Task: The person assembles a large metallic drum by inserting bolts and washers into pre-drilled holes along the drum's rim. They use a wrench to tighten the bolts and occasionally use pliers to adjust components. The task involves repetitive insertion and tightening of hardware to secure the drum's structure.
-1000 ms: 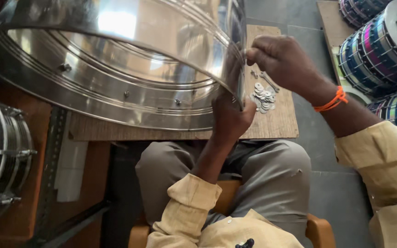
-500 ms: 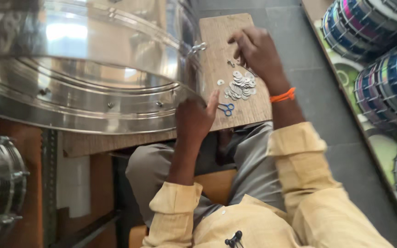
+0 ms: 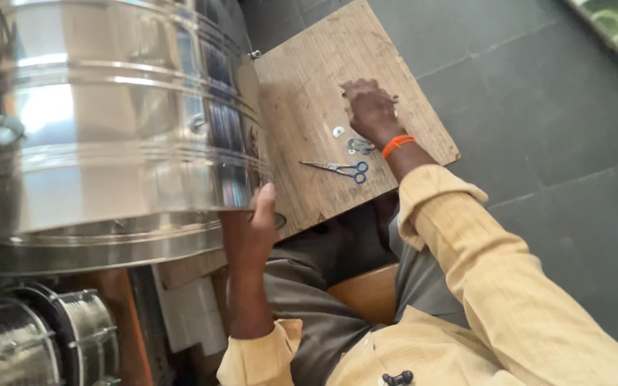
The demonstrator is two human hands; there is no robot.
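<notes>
Since the earlier frames the view has swung, so the wooden table [image 3: 309,100] now runs up and right, and the right hand [image 3: 370,111] has shifted off the pile of small metal washers [image 3: 359,145] toward the middle of the table. It rests knuckles-up with its fingers curled down onto the wood; whether they pinch a small part is hard to tell, as the fingertips are blurred. An orange band [image 3: 398,144] circles its wrist. The washers lie just beside that wrist, with one lone washer [image 3: 337,131] a little apart to the left. Blue-handled scissors [image 3: 341,169] lie flat near the table's near edge, blades pointing toward the large shiny steel drum shell [image 3: 109,129]. The shell covers the table's left side, standing on its edge. The left hand [image 3: 252,232] grips the shell's lower rim at the near edge, thumb up against the outer wall and fingers closed under the rim. Smaller metal drums [image 3: 37,336] sit low at the left, below the shell
</notes>
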